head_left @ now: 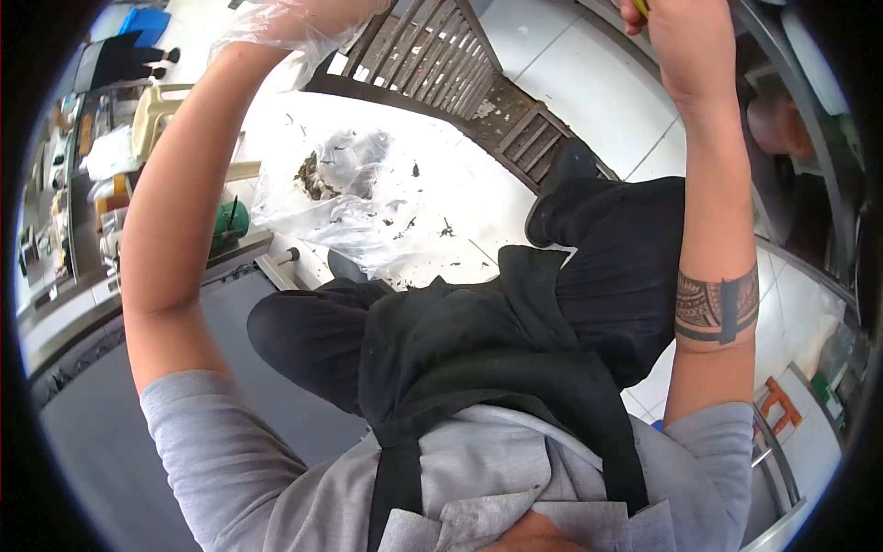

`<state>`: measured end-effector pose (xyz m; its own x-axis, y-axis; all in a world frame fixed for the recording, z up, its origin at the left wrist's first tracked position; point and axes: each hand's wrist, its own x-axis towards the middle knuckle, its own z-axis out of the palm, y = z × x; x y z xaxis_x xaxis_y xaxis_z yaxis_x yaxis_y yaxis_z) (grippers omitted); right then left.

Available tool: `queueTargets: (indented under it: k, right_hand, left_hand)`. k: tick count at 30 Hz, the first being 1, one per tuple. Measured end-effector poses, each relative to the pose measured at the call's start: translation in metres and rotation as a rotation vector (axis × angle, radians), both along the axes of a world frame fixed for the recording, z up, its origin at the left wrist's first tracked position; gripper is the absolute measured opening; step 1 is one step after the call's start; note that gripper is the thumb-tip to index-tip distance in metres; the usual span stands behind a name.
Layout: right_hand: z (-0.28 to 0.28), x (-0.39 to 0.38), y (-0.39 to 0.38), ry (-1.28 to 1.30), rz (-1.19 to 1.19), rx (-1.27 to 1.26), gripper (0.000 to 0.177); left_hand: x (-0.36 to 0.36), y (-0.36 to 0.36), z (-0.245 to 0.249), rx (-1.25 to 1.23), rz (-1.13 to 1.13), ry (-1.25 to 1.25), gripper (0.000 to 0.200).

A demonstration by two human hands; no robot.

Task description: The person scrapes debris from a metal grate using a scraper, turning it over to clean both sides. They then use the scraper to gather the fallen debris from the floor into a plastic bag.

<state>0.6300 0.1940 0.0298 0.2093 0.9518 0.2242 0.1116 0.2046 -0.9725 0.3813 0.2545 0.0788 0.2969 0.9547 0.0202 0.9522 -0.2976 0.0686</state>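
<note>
My left hand [308, 20] is raised at the top edge, with a loose clear plastic glove [262, 28] around the wrist and hand. Its fingers run out of the frame, so their shape is hidden. At the upper right, my right hand [685, 46] is bare and closed on a yellow thing [641, 7], of which only a small end shows. Near my left hand stands a slatted wooden rack [418, 55], tilted in view. Below it on the floor lies a crumpled clear plastic bag [368, 152] with dark, dry scraps [313, 179] in and around it.
White floor tiles [589, 83] lie ahead of my black shoes and apron [460, 340]. A cream plastic stool [152, 120] and a green container [230, 221] stand at left. Beside my left arm is a grey surface [92, 442]. Metal shelving [814, 120] runs along the right.
</note>
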Motion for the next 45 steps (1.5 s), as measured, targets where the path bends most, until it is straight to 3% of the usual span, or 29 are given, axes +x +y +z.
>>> queueTargets:
  k: [5, 11, 15, 16, 19, 21, 23, 25, 31, 33, 35, 37, 45]
  right_hand:
    - [-0.011, 0.006, 0.028, -0.046, 0.072, -0.02, 0.022]
    - [-0.013, 0.004, 0.065, -0.096, 0.051, -0.033, 0.022]
    - [-0.017, 0.003, 0.084, -0.106, 0.068, -0.054, 0.023]
    - [-0.019, 0.003, 0.088, -0.116, 0.081, -0.062, 0.023]
    - [-0.023, 0.003, 0.093, -0.113, 0.097, -0.05, 0.024]
    - [-0.028, 0.006, 0.092, -0.111, 0.105, 0.008, 0.024]
    - [-0.029, 0.011, 0.091, -0.12, 0.11, 0.067, 0.024]
    - [-0.027, 0.014, 0.087, -0.248, 0.024, 0.04, 0.025]
    - [-0.012, 0.01, 0.082, -0.119, 0.018, -0.134, 0.026]
    - [-0.019, 0.008, 0.084, -0.125, 0.048, -0.07, 0.026]
    - [-0.021, 0.006, 0.084, -0.133, 0.079, -0.004, 0.026]
    - [-0.02, 0.002, 0.084, -0.184, 0.085, 0.013, 0.027]
    - [-0.021, -0.002, 0.084, -0.228, 0.153, 0.036, 0.029]
  left_hand:
    - [0.024, 0.018, -0.004, -0.022, -0.019, -0.129, 0.021]
    - [0.058, 0.009, 0.04, -0.228, -0.002, -0.209, 0.019]
    - [0.069, 0.019, 0.041, -0.225, -0.215, 0.02, 0.019]
    - [0.077, 0.004, 0.038, -0.073, -0.145, 0.017, 0.02]
    - [0.076, 0.005, 0.058, -0.244, -0.032, -0.296, 0.023]
    - [0.066, 0.045, 0.021, -0.142, 0.151, 0.055, 0.029]
    - [-0.015, 0.095, -0.041, -0.038, -0.082, -0.333, 0.032]
    - [0.027, 0.068, -0.02, 0.06, 0.073, 0.105, 0.028]
    - [-0.046, 0.129, -0.076, 0.058, 0.244, 0.166, 0.022]
    - [-0.085, 0.155, -0.095, 0.054, 0.203, 0.098, 0.02]
    - [-0.124, 0.187, -0.117, -0.124, 0.135, 0.161, 0.046]
    - [-0.137, 0.189, -0.131, -0.07, 0.147, 0.08, 0.043]
    - [-0.167, 0.23, -0.159, 0.012, 0.11, 0.15, 0.042]
